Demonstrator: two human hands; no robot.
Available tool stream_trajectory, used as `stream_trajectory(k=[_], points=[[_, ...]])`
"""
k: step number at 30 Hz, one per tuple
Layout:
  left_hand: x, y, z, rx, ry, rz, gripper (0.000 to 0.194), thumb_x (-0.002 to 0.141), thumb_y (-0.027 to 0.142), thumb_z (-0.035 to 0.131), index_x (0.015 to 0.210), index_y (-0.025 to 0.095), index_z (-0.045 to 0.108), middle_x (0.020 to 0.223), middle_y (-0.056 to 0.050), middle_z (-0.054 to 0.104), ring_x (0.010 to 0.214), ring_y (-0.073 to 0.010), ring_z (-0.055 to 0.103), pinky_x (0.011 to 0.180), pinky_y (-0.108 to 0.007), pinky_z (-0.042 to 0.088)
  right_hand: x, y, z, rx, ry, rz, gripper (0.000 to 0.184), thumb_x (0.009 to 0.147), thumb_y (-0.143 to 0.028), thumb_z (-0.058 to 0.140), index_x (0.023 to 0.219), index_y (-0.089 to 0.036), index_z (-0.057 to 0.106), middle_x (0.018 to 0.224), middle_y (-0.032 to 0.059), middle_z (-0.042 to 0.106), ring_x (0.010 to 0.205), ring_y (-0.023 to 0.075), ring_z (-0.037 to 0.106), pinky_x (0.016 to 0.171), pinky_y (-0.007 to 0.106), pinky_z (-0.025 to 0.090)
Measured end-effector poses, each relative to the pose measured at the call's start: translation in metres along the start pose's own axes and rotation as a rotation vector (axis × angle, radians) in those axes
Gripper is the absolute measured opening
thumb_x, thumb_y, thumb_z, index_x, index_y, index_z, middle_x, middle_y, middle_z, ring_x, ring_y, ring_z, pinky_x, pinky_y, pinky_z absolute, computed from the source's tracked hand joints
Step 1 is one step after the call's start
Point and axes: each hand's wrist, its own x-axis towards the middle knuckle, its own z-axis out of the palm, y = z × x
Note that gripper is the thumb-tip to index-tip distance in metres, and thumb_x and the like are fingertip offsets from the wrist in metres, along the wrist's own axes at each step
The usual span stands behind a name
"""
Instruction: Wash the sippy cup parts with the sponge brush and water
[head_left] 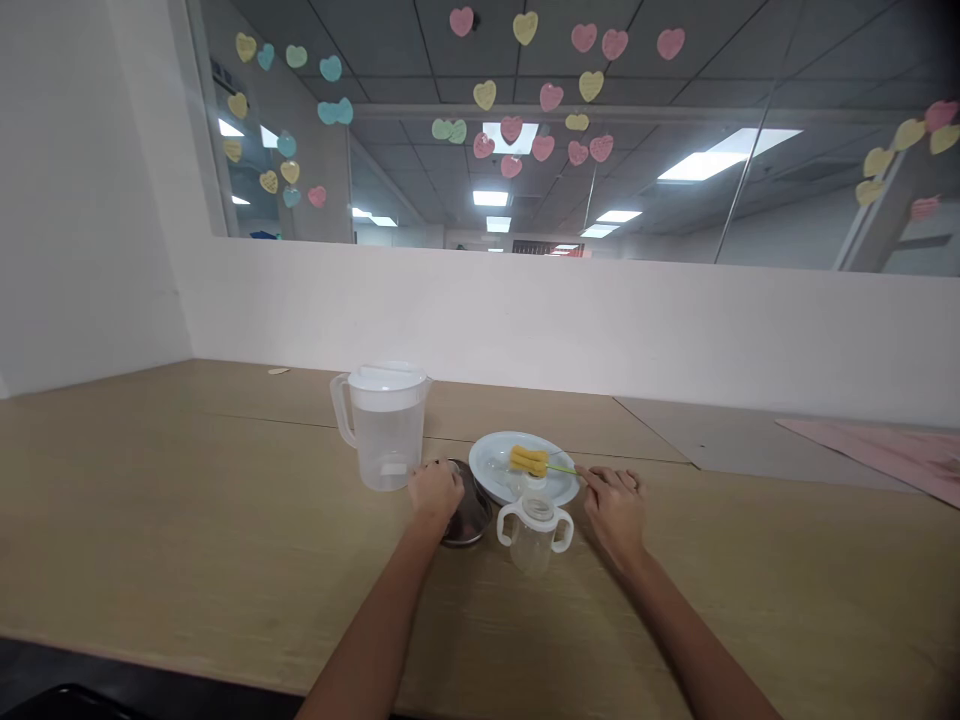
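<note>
— Both forearms come in from the bottom edge. What's the left hand [433,492] on?

— It lies fingers curled over the rim of a dark metal bowl [466,520] on the bench [187,520], just in front of the clear plastic pitcher [386,425]. Whether it actually grips the rim or only rests there, I cannot tell.

— And the right hand [616,505]?

— Lying on the bench beside the white plate [495,465], fingers loosely together and stretched toward the thin green handle of the bottle brush [531,460]. Fingertips at the handle's end; closed on it or not, I can't say.

— Where does the brush lie?

— Across the plate, yellow sponge head near the middle, handle sticking out over the right rim.

— How would it handle?

— Very light, I'd judge. Sponge soft and squashy, handle thin and probably a bit springy. Take it by the handle, well clear of the sponge.

— And the baby bottle [535,525]?

— Between the two hands, touching neither, clear plastic with two side loops. Light, likely slick, easy to tip; the loops are the obvious hold.

— The bowl?

— Stiff, smooth, apt to slide on the bench; a pinch at the rim suits it.
</note>
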Motion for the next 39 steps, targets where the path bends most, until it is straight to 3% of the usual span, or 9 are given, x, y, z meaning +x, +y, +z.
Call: stream_trajectory(k=[3,5,8,10,16,24,28,32,39], points=[[-0.001,0.003,-0.006,0.02,0.093,0.097,0.026,0.082,0.025,0.041,0.094,0.011,0.06,0.096,-0.018,0.062,0.097,-0.0297,0.055,0.083,-0.042,0.037,0.001,-0.002,-0.001,0.027,-0.017,-0.007,0.038,0.073,-0.006,0.045,0.095,-0.022,0.07,0.081,0.0044,0.066,0.076,0.0183,0.052,0.089,0.04,0.028],[-0.001,0.006,-0.009,-0.029,0.147,0.235,0.027,0.084,0.028,0.04,0.096,0.013,0.059,0.097,-0.015,0.062,0.097,-0.0272,0.053,0.085,-0.04,0.036,0.002,-0.005,-0.002,0.051,-0.028,-0.006,0.039,0.072,-0.004,0.044,0.096,-0.022,0.07,0.082,0.0042,0.066,0.078,0.0183,0.052,0.088,0.039,0.028],[-0.004,0.013,-0.005,-0.193,0.134,0.481,0.029,0.087,0.034,0.038,0.102,0.018,0.057,0.108,-0.01,0.059,0.104,-0.0233,0.05,0.091,-0.038,0.035,0.004,-0.008,-0.004,0.097,-0.035,-0.005,0.041,0.072,-0.003,0.043,0.098,-0.023,0.069,0.085,0.0039,0.066,0.079,0.0178,0.052,0.087,0.038,0.03],[-0.005,0.016,0.002,-0.267,0.084,0.566,0.031,0.089,0.036,0.035,0.102,0.022,0.059,0.119,-0.008,0.055,0.114,-0.023,0.044,0.097,-0.04,0.031,0.005,-0.01,-0.005,0.118,-0.039,-0.008,0.043,0.071,-0.002,0.044,0.098,-0.023,0.069,0.086,0.0036,0.066,0.079,0.0175,0.052,0.087,0.037,0.03],[-0.001,0.019,0.021,-0.283,-0.002,0.481,0.039,0.089,0.042,0.034,0.093,0.026,0.068,0.134,-0.006,0.046,0.128,-0.028,0.031,0.103,-0.051,0.022,0.006,-0.02,-0.004,0.142,-0.095,-0.01,0.041,0.072,-0.002,0.046,0.096,-0.026,0.069,0.088,0.002,0.067,0.082,0.0171,0.052,0.092,0.038,0.025],[-0.004,0.021,0.012,-0.303,0.034,0.523,0.033,0.088,0.042,0.039,0.095,0.028,0.068,0.125,-0.006,0.056,0.122,-0.0291,0.039,0.102,-0.057,0.017,0.009,-0.022,-0.008,0.071,-0.08,0.036,0.041,0.071,-0.002,0.048,0.097,-0.026,0.069,0.087,0.0029,0.067,0.082,0.0168,0.052,0.081,0.035,0.027],[-0.007,0.022,0.009,-0.356,0.028,0.527,0.031,0.087,0.039,0.041,0.09,0.027,0.069,0.115,-0.004,0.063,0.12,-0.0287,0.042,0.102,-0.055,0.018,0.011,-0.02,-0.011,-0.01,-0.071,0.037,0.039,0.072,-0.002,0.049,0.094,-0.025,0.07,0.087,0.0036,0.067,0.08,0.0176,0.052,0.078,0.035,0.026],[-0.007,0.024,0.009,-0.393,0.007,0.527,0.032,0.087,0.039,0.041,0.09,0.025,0.069,0.11,-0.005,0.065,0.119,-0.0282,0.042,0.1,-0.05,0.024,0.015,-0.022,-0.009,-0.072,-0.141,0.005,0.035,0.072,-0.005,0.051,0.096,-0.024,0.068,0.091,0.0059,0.067,0.083,0.0203,0.052,0.076,0.036,0.026],[-0.007,0.023,0.008,-0.383,-0.012,0.532,0.031,0.088,0.04,0.04,0.094,0.027,0.068,0.111,-0.001,0.065,0.118,-0.0257,0.042,0.099,-0.044,0.028,0.021,-0.034,0.004,0.019,-0.226,-0.064,0.033,0.071,-0.007,0.054,0.095,-0.026,0.068,0.086,0.0045,0.067,0.082,0.021,0.052,0.072,0.034,0.025]])
